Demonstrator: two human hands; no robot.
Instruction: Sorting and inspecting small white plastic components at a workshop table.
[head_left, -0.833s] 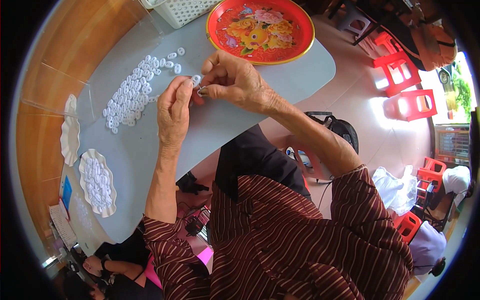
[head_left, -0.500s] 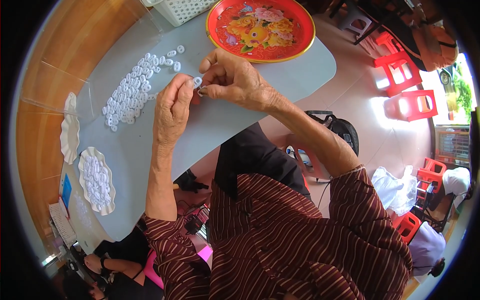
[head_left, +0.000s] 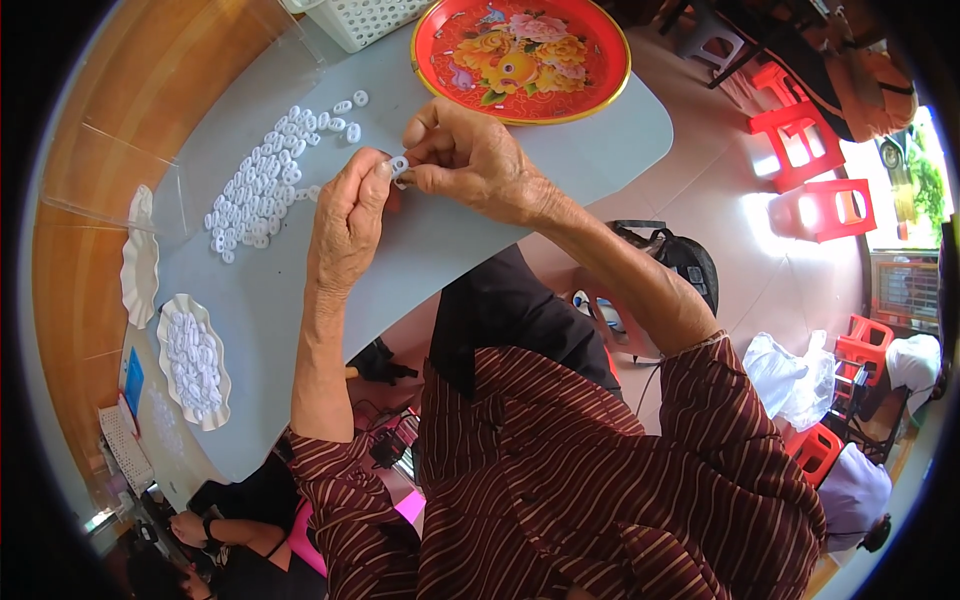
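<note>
Between the thumb and fingers of my left hand point(head_left: 343, 225) is a small white oval plastic piece point(head_left: 399, 165) with holes in it. My right hand point(head_left: 482, 170) is closed in a pinch right beside that piece; something tiny and whitish shows at its thumb tip, too small to name. Both hands are raised over the grey table point(head_left: 400, 270). To the left of my left hand lies a spread pile of similar white oval pieces point(head_left: 262, 180), with a few stray ones at its far end.
A round red tray point(head_left: 440, 60) with a flower pattern and small bits on it sits at the far side. Beside it stands a white perforated basket point(head_left: 365, 25). A scalloped cream dish point(head_left: 219, 400) holds more white pieces. Another person's arm point(head_left: 245, 535) is at lower left.
My right hand's fingertips have come closer to the oval piece, and the tiny whitish thing is now more hidden. The piece has tilted and shifted slightly to the right.
</note>
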